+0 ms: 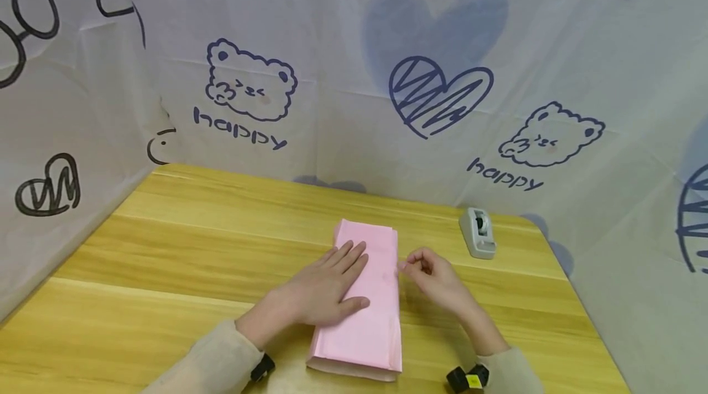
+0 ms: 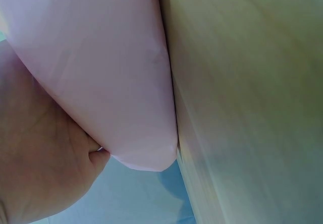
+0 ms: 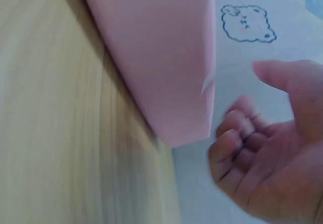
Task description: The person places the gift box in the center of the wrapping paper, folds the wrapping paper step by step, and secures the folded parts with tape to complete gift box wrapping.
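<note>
A long pink paper packet (image 1: 376, 326), folded into a box-like shape, lies on the wooden table. My left hand (image 1: 326, 289) rests flat on its top with the fingers spread. Beside the packet's right edge is my right hand (image 1: 437, 277), its thumb tip close to that edge; whether they touch I cannot tell. In the right wrist view the fingers of the right hand (image 3: 262, 168) are loosely bent, the thumb stands apart, and nothing shows between them. A small shiny whitish patch (image 3: 208, 84), perhaps tape, shows on the packet's edge.
A grey tape dispenser (image 1: 479, 234) stands on the table (image 1: 166, 259) to the right, beyond the right hand. White cloth (image 1: 343, 105) printed with hearts and bears hangs behind the table and along its sides.
</note>
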Available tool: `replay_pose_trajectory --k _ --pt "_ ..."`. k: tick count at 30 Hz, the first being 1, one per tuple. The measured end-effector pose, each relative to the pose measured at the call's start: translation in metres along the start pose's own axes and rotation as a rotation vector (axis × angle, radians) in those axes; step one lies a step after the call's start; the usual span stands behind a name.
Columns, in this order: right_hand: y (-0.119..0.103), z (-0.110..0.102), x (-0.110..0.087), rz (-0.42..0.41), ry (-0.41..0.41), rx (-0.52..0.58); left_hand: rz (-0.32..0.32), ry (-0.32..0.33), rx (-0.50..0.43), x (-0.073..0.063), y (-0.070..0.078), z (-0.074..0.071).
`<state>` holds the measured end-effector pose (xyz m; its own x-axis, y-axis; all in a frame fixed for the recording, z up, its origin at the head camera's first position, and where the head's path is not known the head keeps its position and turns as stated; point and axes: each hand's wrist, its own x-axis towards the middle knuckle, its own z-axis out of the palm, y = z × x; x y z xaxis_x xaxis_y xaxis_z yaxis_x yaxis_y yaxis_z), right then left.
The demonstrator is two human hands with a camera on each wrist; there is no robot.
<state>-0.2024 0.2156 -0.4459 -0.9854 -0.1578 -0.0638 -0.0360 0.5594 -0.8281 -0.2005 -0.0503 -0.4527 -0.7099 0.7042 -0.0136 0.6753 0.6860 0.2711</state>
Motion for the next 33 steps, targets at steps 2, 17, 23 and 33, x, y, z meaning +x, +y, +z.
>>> replay_pose_trajectory --k 2,17,23,33 --pt "-0.003 0.001 -0.002 -0.084 0.02 0.005 0.001 0.001 0.0 0.0 0.0 0.0" --pt "0.003 0.008 -0.003 -0.329 -0.093 -0.178 0.002 0.005 0.005 0.0 0.001 0.0" --pt "0.005 0.002 -0.003 -0.246 -0.072 -0.018 0.002 0.006 0.007 0.0 0.001 0.0" --pt "0.009 0.008 0.0 -0.188 -0.117 -0.044 0.005 0.008 0.002 0.0 0.0 0.0"
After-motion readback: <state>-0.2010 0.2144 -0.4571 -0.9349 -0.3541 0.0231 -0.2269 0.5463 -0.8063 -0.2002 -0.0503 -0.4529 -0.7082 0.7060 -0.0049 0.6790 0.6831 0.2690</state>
